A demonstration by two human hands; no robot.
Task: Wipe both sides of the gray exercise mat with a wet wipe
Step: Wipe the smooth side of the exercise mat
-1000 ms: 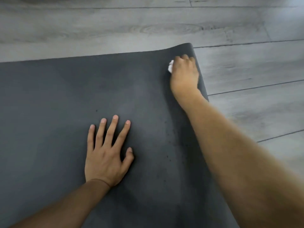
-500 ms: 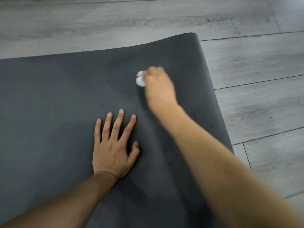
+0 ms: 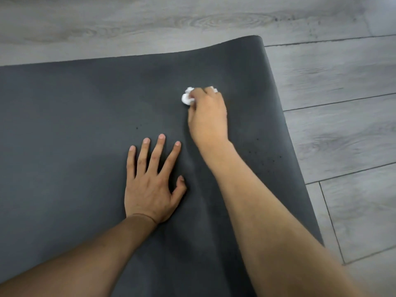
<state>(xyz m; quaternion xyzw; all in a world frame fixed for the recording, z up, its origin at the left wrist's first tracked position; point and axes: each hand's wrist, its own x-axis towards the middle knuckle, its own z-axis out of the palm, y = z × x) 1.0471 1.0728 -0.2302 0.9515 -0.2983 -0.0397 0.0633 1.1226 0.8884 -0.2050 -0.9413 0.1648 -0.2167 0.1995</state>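
Down on the floor: the mat point(image 3: 75, 129) lay flat on gray wood-look floor planks point(image 3: 342, 103), and it filled most of the view.
Mat direction: its long axis ran left to right; the short end edge showed on the right, and the left part ran out of the picture.
Mat corner: the far right corner curled up a little off the planks.
Mat surface: dark gray, matte and smooth, with a few small dark specks near the right end edge and soft ripples between the two arms.
Wipe point(image 3: 186, 97): white, crumpled into a small wad, touching the mat toward its far right corner, inside both edges.
Right hand point(image 3: 207, 116): fingers were curled over the wipe and gripped it against the mat; bits of white poked out at the fingertips.
Left hand point(image 3: 150, 185): lay palm down on the mat near its middle, fingers straight and spread, holding nothing, just nearer than the right hand.
Floor: long planks with printed grain and thin dark seams, seen beyond the far edge and past the right end.
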